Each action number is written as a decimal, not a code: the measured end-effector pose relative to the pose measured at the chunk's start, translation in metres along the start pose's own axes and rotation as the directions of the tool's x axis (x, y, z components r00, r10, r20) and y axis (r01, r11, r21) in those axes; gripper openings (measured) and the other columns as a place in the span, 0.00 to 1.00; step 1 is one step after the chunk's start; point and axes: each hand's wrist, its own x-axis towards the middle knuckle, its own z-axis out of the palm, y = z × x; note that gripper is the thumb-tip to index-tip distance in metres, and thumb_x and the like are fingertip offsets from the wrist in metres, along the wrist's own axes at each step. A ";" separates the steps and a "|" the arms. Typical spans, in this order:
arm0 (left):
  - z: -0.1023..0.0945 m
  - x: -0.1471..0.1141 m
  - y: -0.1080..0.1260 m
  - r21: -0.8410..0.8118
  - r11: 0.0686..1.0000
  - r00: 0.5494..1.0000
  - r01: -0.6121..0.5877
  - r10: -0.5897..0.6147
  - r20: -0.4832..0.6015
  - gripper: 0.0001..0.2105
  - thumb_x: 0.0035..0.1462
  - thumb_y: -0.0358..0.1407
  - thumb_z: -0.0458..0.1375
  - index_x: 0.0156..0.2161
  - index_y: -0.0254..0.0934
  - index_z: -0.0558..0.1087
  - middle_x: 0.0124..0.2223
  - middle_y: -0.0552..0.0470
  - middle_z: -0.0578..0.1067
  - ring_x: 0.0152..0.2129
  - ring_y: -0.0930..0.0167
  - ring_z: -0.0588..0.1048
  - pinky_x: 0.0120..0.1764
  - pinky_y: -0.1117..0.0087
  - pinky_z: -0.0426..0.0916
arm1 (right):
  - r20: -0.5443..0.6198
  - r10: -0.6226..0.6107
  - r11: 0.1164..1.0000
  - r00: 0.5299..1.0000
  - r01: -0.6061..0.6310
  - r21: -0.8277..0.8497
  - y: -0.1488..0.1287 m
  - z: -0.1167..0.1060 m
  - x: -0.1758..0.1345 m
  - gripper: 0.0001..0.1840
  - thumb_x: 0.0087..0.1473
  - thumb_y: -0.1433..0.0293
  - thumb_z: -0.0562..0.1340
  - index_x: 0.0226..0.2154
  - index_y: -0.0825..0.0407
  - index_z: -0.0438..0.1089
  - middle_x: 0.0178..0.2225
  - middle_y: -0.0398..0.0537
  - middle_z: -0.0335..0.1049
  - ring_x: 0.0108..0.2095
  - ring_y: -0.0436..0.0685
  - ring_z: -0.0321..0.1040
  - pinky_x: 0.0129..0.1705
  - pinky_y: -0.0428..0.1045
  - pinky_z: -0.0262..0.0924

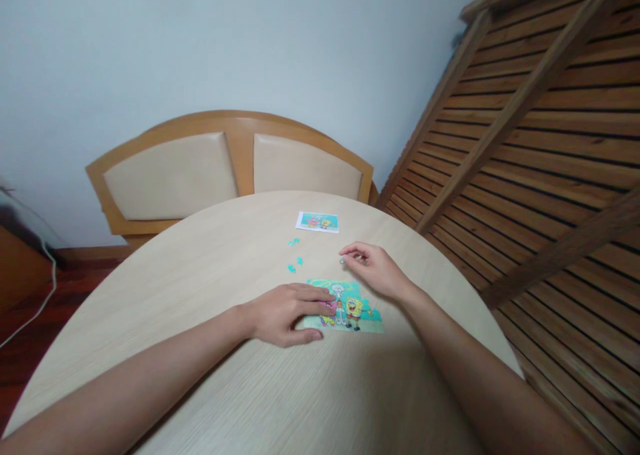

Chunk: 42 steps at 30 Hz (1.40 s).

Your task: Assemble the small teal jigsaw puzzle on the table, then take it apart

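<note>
A jigsaw puzzle (356,309) with cartoon figures on a turquoise ground lies on the table; its upper right part has a stepped edge. My left hand (287,311) rests flat over the puzzle's left side, fingers stretched out and covering part of a pink figure. Beyond the puzzle's upper right, my right hand (374,265) pinches a small puzzle piece (343,261) between thumb and fingers; its print is mostly hidden. Several loose turquoise puzzle pieces (299,261) lie to the left, past the puzzle.
The round pale wood table (200,375) carries a reference picture (320,222) near its far edge. Behind stands a padded wooden headboard (240,125) against the wall. A slatted wooden frame (525,141) leans at the right. A white cable (50,288) hangs at the left.
</note>
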 end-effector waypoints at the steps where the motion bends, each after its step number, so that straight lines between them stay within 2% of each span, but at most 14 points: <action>1: 0.000 0.001 0.000 0.015 1.000 1.000 0.001 -0.002 0.006 0.20 0.64 0.42 0.56 0.59 0.40 0.69 0.61 0.42 0.72 0.58 0.60 0.70 0.60 0.58 0.65 | -0.002 0.040 0.999 0.999 -0.040 0.035 0.004 -0.003 0.001 0.11 0.58 0.64 0.62 0.39 0.54 0.74 0.34 0.50 0.78 0.35 0.55 0.74 0.38 0.49 0.65; 4: -0.002 0.001 -0.001 0.070 0.997 1.000 0.020 -0.019 -0.004 0.18 0.64 0.44 0.56 0.55 0.40 0.72 0.57 0.43 0.74 0.54 0.60 0.73 0.56 0.58 0.68 | 0.007 0.111 0.990 0.994 -0.111 0.085 0.014 -0.012 0.002 0.15 0.54 0.61 0.64 0.37 0.55 0.74 0.34 0.52 0.78 0.33 0.55 0.74 0.35 0.48 0.64; 9: -0.006 -0.003 -0.005 0.169 0.985 0.999 0.040 -0.035 -0.034 0.15 0.62 0.45 0.54 0.47 0.38 0.74 0.47 0.44 0.78 0.43 0.62 0.77 0.50 0.59 0.70 | 0.075 0.201 0.977 0.977 -0.206 0.057 0.024 -0.018 0.003 0.18 0.48 0.58 0.68 0.34 0.57 0.77 0.29 0.50 0.78 0.29 0.54 0.70 0.32 0.48 0.61; 15: -0.007 -0.005 -0.006 0.237 0.970 0.999 0.054 -0.051 -0.018 0.14 0.62 0.45 0.53 0.46 0.38 0.73 0.43 0.44 0.77 0.39 0.62 0.75 0.46 0.61 0.70 | 0.154 0.329 0.944 0.932 -0.328 -0.033 0.027 -0.019 -0.001 0.14 0.45 0.62 0.70 0.30 0.56 0.78 0.28 0.51 0.79 0.28 0.54 0.72 0.30 0.47 0.61; 20: -0.007 -0.005 -0.005 0.215 0.974 0.997 0.071 -0.071 -0.008 0.14 0.62 0.44 0.54 0.47 0.40 0.73 0.45 0.44 0.76 0.42 0.62 0.75 0.48 0.61 0.70 | 0.209 0.284 0.956 0.936 -0.260 -0.135 0.030 -0.018 -0.004 0.12 0.47 0.63 0.69 0.30 0.55 0.80 0.28 0.50 0.80 0.29 0.56 0.73 0.31 0.48 0.63; 25: -0.009 -0.006 -0.004 0.200 0.978 0.999 0.054 -0.052 -0.015 0.14 0.62 0.43 0.55 0.47 0.39 0.73 0.46 0.44 0.77 0.43 0.62 0.76 0.48 0.61 0.71 | 0.216 0.260 0.951 0.941 -0.211 -0.226 0.030 -0.018 -0.004 0.09 0.47 0.65 0.68 0.29 0.55 0.80 0.27 0.49 0.80 0.29 0.56 0.73 0.31 0.48 0.63; 32: -0.008 -0.006 -0.005 0.205 0.977 0.998 0.059 -0.060 0.000 0.13 0.62 0.43 0.55 0.46 0.39 0.74 0.47 0.44 0.77 0.44 0.61 0.76 0.47 0.61 0.72 | 0.214 0.230 0.949 0.949 -0.170 -0.266 0.030 -0.019 -0.004 0.10 0.49 0.65 0.66 0.30 0.55 0.80 0.28 0.50 0.80 0.30 0.57 0.73 0.33 0.48 0.62; 36: -0.009 -0.006 -0.006 0.163 0.982 0.994 0.099 -0.091 -0.053 0.10 0.63 0.40 0.54 0.44 0.40 0.74 0.44 0.46 0.78 0.42 0.64 0.77 0.48 0.62 0.72 | 0.191 0.202 0.949 0.960 -0.144 -0.279 0.029 -0.019 -0.003 0.11 0.51 0.64 0.66 0.31 0.55 0.80 0.29 0.49 0.79 0.31 0.56 0.73 0.33 0.48 0.61; 38: -0.010 -0.007 -0.011 0.151 0.967 0.971 0.206 -0.183 -0.151 0.10 0.64 0.37 0.51 0.43 0.40 0.74 0.44 0.47 0.79 0.42 0.65 0.77 0.49 0.62 0.72 | 0.147 0.180 0.946 0.973 -0.131 -0.295 0.028 -0.018 -0.003 0.11 0.52 0.64 0.66 0.32 0.54 0.80 0.30 0.49 0.79 0.31 0.56 0.73 0.33 0.48 0.61; 39: -0.011 -0.008 -0.015 0.151 0.947 0.945 0.284 -0.249 -0.213 0.11 0.65 0.36 0.50 0.44 0.40 0.74 0.45 0.47 0.79 0.44 0.65 0.76 0.50 0.61 0.71 | 0.119 0.164 0.943 0.979 -0.120 -0.310 0.027 -0.017 -0.002 0.11 0.53 0.64 0.65 0.32 0.54 0.79 0.31 0.50 0.79 0.31 0.56 0.73 0.34 0.48 0.61; 42: -0.010 -0.012 -0.034 0.157 0.830 0.806 0.535 -0.446 -0.388 0.14 0.64 0.36 0.50 0.50 0.38 0.73 0.54 0.44 0.75 0.52 0.61 0.73 0.56 0.55 0.68 | 0.048 0.110 0.923 0.993 -0.084 -0.374 0.025 -0.015 -0.002 0.10 0.56 0.65 0.63 0.34 0.54 0.79 0.33 0.50 0.80 0.33 0.56 0.73 0.36 0.49 0.62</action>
